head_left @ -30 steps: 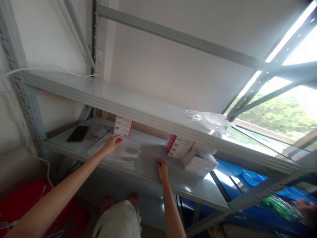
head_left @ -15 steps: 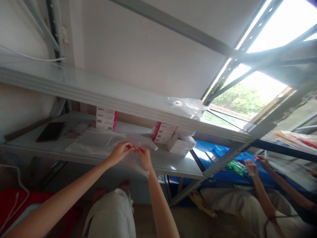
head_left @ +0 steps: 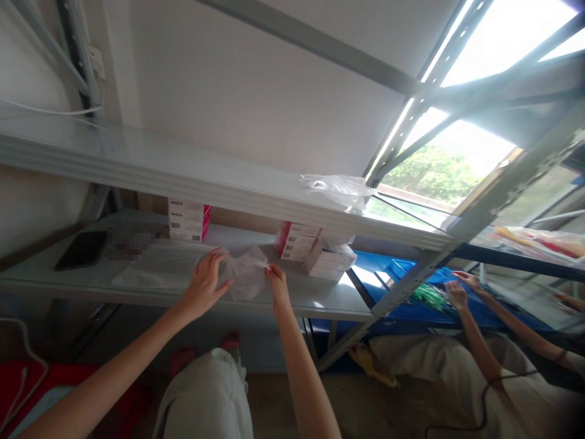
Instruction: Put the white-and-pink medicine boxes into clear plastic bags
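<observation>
Head view, just below the centre of the frame: I see the clear plastic bag (head_left: 248, 277) spread between both hands above the lower shelf (head_left: 315, 297). The right hand (head_left: 278, 284) has thumb and fingers closed on its right edge; the left hand (head_left: 205, 283) is loosely open, thumb well apart, and I can't tell whether its fingertips press the bag. I judge it nearly weightless, limp and slippery, likely to cling or crease, so I'd favour a light pinch at opposite edges, since thin plastic may tear

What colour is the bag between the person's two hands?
The bag is see-through with a whitish tint; the head view shows it.
</observation>
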Motion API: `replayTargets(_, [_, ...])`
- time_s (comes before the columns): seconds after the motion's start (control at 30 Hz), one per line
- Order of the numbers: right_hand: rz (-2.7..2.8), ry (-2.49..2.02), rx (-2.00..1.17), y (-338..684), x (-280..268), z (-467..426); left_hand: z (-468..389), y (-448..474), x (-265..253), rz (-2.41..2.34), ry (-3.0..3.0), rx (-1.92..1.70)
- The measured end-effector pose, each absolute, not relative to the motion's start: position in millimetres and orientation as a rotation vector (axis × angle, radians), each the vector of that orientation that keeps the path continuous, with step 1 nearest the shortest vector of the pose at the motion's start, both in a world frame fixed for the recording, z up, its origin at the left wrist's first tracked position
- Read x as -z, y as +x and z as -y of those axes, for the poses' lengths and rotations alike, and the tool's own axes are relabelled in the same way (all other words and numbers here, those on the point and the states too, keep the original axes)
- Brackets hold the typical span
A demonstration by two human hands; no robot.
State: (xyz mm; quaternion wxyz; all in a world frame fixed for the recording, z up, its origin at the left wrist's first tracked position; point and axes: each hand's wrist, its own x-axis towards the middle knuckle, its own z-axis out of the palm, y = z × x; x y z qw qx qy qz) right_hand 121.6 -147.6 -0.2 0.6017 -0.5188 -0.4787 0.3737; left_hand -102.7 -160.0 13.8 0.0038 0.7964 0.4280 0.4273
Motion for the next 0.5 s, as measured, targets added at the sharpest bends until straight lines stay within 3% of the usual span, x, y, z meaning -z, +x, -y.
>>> replayTargets(0.13, [1.348,-1.279,-0.802,110,-11,152,154,-82,-43,-1.129,2.639,-1.06])
replayTargets(0.27, [1.579,-1.622,-0.479,111,-19,170,140,-80,-43,-1.08,2.662,-0.678])
replayTargets(0.4, [1.753,-1.876,0.053,112,-21,187,136,-88,-39,-1.142,2.488,-0.808])
replayTargets(0.5, [1.85,-1.929,0.19,113,-20,192,133,-97,-42,-1.119,2.33,-0.901])
